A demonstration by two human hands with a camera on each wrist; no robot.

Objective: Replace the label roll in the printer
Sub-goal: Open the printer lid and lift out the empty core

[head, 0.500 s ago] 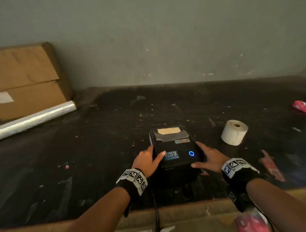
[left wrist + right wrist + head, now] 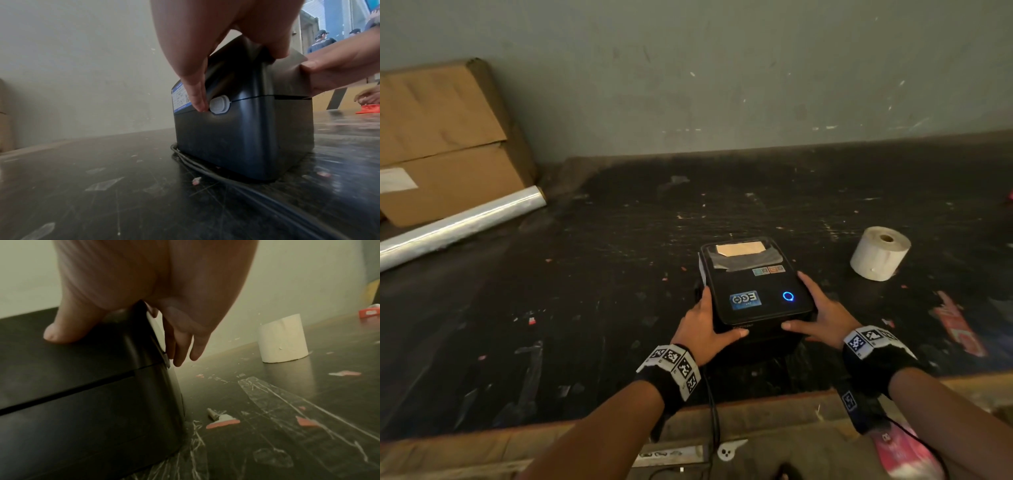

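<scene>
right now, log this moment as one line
printer: lid shut | left hand: fingertip at side latch | right hand: on right side | roll: right of printer, untouched

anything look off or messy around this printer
The printer has a brown patch taped across the far end of its lid, an odd makeshift cover. Stuck clear tape and pink scraps litter the table.

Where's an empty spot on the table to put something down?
Widest bare stretch: left of the printer, up to the film roll. Also free behind the printer toward the wall. Tighter between printer and label roll; red scraps litter the right edge.
</scene>
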